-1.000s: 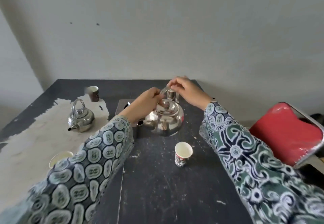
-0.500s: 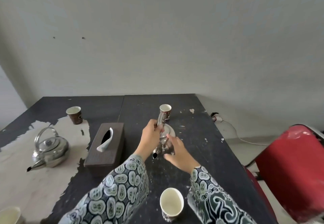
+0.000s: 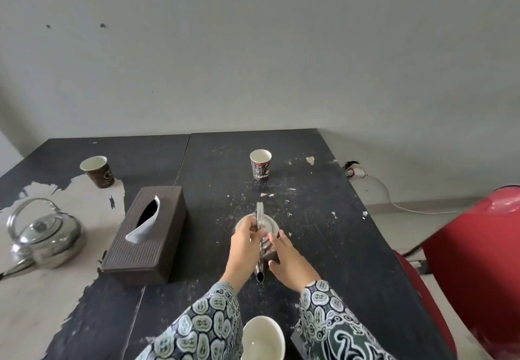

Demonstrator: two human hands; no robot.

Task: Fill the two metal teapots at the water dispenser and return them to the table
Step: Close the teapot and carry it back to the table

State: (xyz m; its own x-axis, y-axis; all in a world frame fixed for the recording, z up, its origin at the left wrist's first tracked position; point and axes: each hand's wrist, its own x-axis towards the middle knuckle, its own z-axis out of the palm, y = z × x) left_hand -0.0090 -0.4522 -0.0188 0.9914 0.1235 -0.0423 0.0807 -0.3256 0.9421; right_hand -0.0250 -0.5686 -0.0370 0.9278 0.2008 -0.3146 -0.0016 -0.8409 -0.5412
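Observation:
One shiny metal teapot (image 3: 270, 226) is at the middle of the dark table (image 3: 332, 247), its spout pointing back toward me. My left hand (image 3: 244, 247) is closed around its upright handle. My right hand (image 3: 288, 262) cups the pot's right side by the spout, thumb on top. Whether the pot rests on the table or is just lifted cannot be told. The second metal teapot (image 3: 46, 237) stands alone at the far left on the worn pale patch, lid on, handle up, well apart from both hands.
A brown tissue box (image 3: 146, 235) lies between the two teapots. Paper cups stand at the back centre (image 3: 260, 164), back left (image 3: 97, 171) and right below my wrists (image 3: 263, 338). A red chair (image 3: 478, 269) sits off the table's right edge. A cable (image 3: 394, 204) runs along the floor by the wall.
The view has risen and pulled back from the table. The held teapot has turned its spout toward me. My right hand moved from the handle top down to the pot's side.

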